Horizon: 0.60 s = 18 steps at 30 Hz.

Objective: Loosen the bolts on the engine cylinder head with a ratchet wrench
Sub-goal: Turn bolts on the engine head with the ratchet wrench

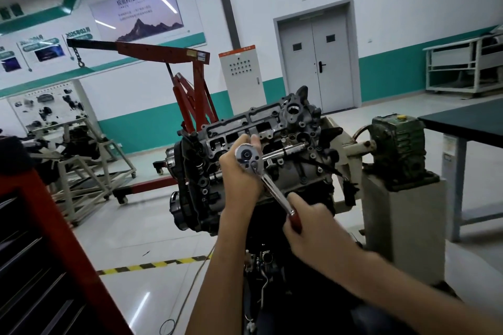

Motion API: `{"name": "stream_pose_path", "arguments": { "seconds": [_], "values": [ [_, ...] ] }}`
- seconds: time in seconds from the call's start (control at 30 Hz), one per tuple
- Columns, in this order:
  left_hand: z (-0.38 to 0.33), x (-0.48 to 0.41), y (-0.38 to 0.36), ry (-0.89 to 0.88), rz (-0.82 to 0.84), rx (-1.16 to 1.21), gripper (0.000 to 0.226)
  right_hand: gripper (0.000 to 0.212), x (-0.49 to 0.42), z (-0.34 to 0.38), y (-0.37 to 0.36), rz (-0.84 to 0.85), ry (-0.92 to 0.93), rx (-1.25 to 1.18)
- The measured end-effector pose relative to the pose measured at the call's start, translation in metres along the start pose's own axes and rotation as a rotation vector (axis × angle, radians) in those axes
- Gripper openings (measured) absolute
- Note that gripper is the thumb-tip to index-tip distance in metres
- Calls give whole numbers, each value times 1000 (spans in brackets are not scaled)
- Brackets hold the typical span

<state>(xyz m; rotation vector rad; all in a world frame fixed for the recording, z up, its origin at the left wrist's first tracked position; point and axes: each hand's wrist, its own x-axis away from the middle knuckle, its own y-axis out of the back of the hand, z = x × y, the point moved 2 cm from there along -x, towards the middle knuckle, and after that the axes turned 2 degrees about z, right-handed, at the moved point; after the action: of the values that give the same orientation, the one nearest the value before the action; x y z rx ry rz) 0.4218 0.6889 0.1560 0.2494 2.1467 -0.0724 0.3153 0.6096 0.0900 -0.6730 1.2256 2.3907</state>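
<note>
Over on the pale engine stand (402, 226), at the grey cast-metal engine cylinder head (261, 119), left hand (239, 179) curls round the head of the chrome, red-handled ratchet wrench (272, 188), right hand (313, 228) clamps its handle: best to keep that extension bar (290, 149) square and pull steadily.

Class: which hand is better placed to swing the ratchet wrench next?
The right hand: it grips the red handle of the chrome ratchet wrench; the left hand only steadies its head.

Left grip (239, 175), right grip (313, 228): both curled
</note>
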Motion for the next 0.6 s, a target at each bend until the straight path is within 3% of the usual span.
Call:
{"name": "stream_pose_path", "arguments": {
  "seconds": [0.1, 0.17, 0.3, 0.47, 0.6],
  "values": [
    [1, 3, 17, 25, 46, -7, 40, 8, -26, -9, 50, 134, 197, 397],
    [-3, 0, 21, 7, 116, -58, 42, 9, -54, -8, 85, 122, 310, 654],
    [-7, -7, 19, -40, 258, -119, 31, 27, -91, -3, 125, 22, 368, 833],
    [0, 3, 15, -32, 10, -29, 36, 26, -44, -11, 71, -25, 161, 586],
    [-2, 6, -4, 58, -94, 11, 29, 22, 1, 6, -2, -24, -83, 20]
  ]
}}
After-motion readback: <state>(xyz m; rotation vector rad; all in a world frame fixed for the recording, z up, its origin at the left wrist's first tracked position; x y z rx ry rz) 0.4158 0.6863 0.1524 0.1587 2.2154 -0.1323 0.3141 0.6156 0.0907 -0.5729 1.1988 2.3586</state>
